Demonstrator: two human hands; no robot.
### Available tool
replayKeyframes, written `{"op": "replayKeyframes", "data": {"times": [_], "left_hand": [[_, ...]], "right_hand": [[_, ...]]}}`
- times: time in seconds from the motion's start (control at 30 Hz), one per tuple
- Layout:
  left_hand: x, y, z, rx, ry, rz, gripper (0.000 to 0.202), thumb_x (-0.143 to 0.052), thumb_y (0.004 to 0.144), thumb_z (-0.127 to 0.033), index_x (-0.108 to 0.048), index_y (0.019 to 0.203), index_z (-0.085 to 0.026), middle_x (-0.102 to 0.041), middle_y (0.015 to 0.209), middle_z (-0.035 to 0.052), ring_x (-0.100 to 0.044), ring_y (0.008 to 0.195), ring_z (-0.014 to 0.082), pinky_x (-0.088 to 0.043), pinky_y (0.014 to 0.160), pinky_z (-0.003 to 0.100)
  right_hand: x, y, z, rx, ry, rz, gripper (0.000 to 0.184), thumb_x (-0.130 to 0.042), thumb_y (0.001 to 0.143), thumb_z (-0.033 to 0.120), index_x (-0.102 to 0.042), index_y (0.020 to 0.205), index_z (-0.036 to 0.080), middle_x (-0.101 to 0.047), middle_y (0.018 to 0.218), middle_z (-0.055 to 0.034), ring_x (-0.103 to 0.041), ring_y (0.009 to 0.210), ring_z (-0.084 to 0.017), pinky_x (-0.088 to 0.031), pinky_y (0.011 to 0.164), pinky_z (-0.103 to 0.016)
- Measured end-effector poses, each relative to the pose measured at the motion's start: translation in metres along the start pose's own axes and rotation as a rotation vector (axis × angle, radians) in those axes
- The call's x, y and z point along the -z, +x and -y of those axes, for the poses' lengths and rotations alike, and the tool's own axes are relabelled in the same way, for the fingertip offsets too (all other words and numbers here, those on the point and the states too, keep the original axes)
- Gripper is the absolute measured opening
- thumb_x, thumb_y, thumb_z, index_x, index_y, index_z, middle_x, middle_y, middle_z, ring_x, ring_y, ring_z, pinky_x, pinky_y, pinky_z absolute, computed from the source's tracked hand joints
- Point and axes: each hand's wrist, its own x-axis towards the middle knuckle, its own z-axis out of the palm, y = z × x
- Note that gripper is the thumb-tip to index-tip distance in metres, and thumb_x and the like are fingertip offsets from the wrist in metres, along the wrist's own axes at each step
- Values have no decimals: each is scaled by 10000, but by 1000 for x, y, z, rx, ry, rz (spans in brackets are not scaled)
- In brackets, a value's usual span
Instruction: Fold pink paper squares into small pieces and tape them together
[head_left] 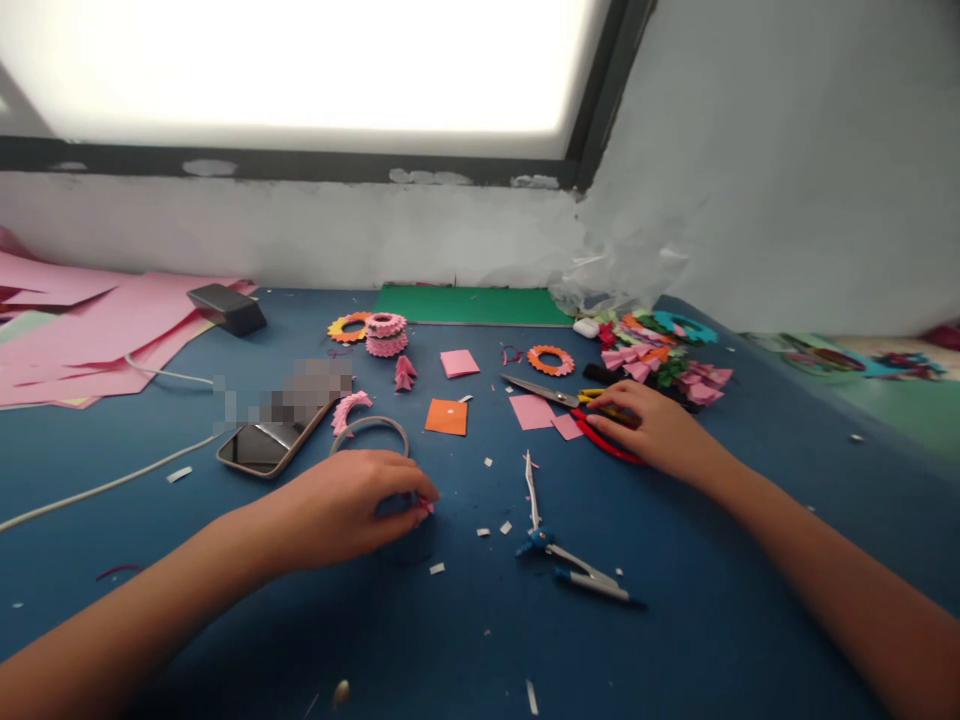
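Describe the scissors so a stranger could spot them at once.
On the blue table, find the person's right hand. The scissors lie right by it, metal blades pointing left beside pink paper squares. Their red handle sets them apart from the blue-jointed compass nearer the viewer.

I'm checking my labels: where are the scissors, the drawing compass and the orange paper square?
Scissors (558, 396), head view: blades near pivot.
Drawing compass (538, 541), head view: blue hinge.
Orange paper square (445, 420), head view: middle.
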Motion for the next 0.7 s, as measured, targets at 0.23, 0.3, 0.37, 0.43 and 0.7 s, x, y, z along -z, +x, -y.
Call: {"op": "replayKeyframes", "data": {"times": [0.23, 0.3, 0.37, 0.43, 0.7], "left_hand": [[-9, 0, -6, 15, -33, 8, 235, -483, 883, -265, -648, 1048, -236, -710, 926, 28, -651, 821, 174, -494, 699, 271], [-11, 0, -6, 3, -36, 11, 246, -485, 875, -225, -643, 1063, -232, -715, 934, 31, -655, 830, 176, -495, 713, 275], [-12, 1, -6, -7, -37, 6, 253, -484, 869, -199, -642, 1064, -225, -715, 926, 35, -657, 817, 174, -494, 700, 272], [-13, 1, -6, -16, -35, -2, 248, -485, 867, -192, -644, 1056, -223, -712, 917, 34, -656, 803, 170, -491, 693, 267], [-14, 0, -3, -9, -2, 0, 218, -469, 897, -267, -643, 1021, -226, -695, 911, 30, -645, 819, 168, -492, 715, 269]], "right_hand": [[1, 1, 2, -83, -2, 12, 374, -500, 806, 482, -627, 1008, 195, -644, 1060, -100, -611, 966, -270, -476, 850, -436], [2, 2, 1, -96, 2, 26, 389, -521, 789, 480, -616, 1039, 197, -651, 1089, -96, -618, 977, -274, -485, 846, -440], [3, 2, 0, -89, 4, 38, 404, -545, 771, 470, -605, 1062, 196, -649, 1117, -93, -617, 992, -277, -485, 857, -441], [3, 2, -1, -71, 6, 43, 401, -548, 772, 459, -599, 1068, 193, -649, 1122, -92, -616, 998, -275, -482, 866, -438], [-1, 2, -10, -9, -28, -107, 369, -512, 784, 492, -533, 994, 188, -631, 1041, -126, -596, 970, -302, -464, 848, -451]]}}
